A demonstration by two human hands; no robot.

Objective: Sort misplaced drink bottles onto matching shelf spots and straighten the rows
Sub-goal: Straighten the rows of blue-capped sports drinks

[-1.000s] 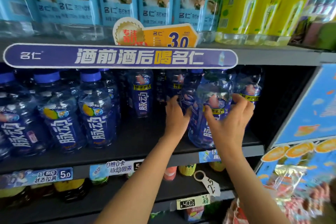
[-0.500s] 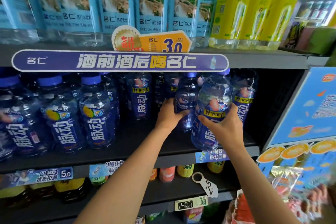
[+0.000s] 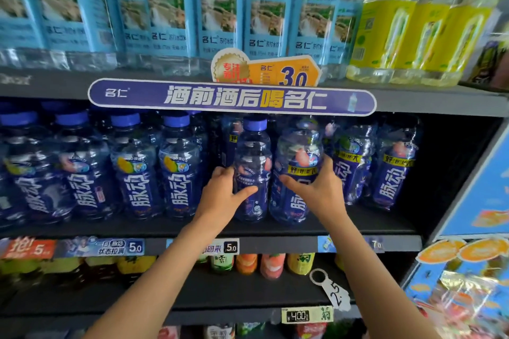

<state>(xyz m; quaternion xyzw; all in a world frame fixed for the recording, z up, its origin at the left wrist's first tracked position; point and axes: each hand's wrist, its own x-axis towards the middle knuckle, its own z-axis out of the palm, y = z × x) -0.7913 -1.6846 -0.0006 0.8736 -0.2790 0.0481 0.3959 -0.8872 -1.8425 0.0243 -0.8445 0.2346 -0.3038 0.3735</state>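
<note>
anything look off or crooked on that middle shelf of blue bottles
Yes: the blue bottle under the left hand shows its label's back, unlike its front-facing neighbours. The right hand grips the bigger bottle beside it.

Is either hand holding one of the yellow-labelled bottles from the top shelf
No, the left hand and right hand each grip a dark blue plastic drink bottle on the middle shelf.

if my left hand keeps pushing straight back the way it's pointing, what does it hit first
Probably the blue bottle the left hand already grips; behind that stands another blue bottle deeper on the middle shelf, though depth is hard to judge.
</note>
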